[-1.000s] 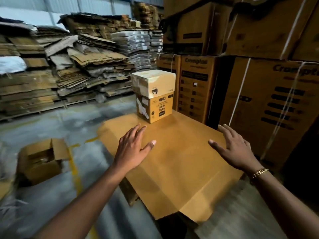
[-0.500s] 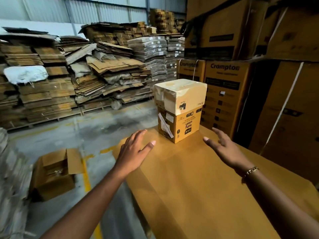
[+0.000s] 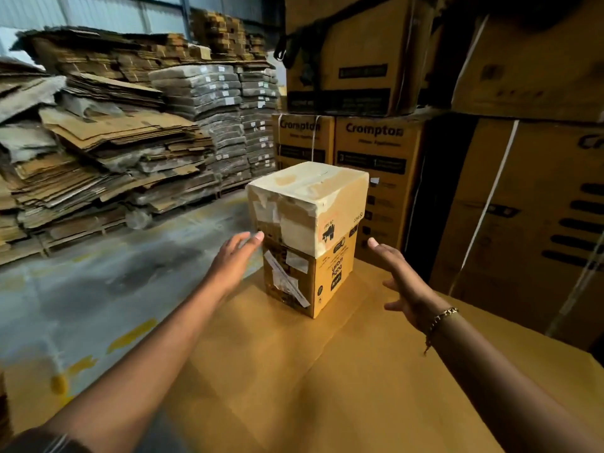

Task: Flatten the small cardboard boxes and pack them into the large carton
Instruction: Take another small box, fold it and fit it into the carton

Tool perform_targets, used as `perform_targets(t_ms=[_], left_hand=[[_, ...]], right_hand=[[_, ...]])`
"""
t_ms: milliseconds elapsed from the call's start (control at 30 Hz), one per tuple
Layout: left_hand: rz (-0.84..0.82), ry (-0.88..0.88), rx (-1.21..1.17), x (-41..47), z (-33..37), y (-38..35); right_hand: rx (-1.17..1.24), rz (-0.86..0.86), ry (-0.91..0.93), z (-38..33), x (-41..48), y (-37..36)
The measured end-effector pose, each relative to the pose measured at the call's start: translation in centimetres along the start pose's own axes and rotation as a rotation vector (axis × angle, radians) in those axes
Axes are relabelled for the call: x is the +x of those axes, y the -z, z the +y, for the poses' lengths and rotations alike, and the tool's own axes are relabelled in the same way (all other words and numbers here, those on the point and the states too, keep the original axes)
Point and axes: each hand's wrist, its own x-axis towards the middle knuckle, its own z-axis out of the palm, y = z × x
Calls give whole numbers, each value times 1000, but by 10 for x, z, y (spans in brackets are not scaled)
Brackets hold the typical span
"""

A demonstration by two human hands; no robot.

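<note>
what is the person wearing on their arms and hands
Both forearms are bare. The right hand has a gold chain bracelet at the wrist. The left hand wears nothing visible; a dark sleeve edge shows near the elbow.

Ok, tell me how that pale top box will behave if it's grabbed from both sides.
The pale top box sits on the narrower brown box, overhanging it slightly, so a sideways push may slide or tip it. Its worn, peeling corners suggest softened cardboard that could give under squeezing. Both the left hand and right hand are open, neither gripping.
</note>
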Motion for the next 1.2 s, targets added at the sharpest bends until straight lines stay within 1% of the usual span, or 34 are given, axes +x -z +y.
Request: perform_targets(t_ms=[100, 167, 300, 400, 467, 567, 800, 1000, 1100, 1200], left_hand=[[-52, 2, -115, 67, -2, 8], [-85, 42, -163, 108, -3, 10], [-91, 102, -237, 170, 2, 16], [-111, 186, -295, 206, 0, 14], [-156, 256, -293, 223, -3, 10], [-247, 310, -262, 237, -9, 4], [-326, 323, -296, 252, -15, 3], [-421, 360, -265, 266, -9, 9], [-433, 355, -268, 267, -10, 7], [-433, 322, -306, 259, -15, 7]], right_hand=[[20, 34, -24, -14, 37, -23], [57, 66, -44, -22, 60, -37], [140, 157, -103, -32, 104, -63], [178, 190, -167, -34, 127, -77], [212, 198, -202, -34, 140, -84], [240, 207, -226, -35, 157, -94], [262, 151, -261, -46, 176, -107], [250, 170, -317, -65, 179, -100], [213, 185, -328, -70, 177, -102], [171, 194, -283, -68, 173, -103]])
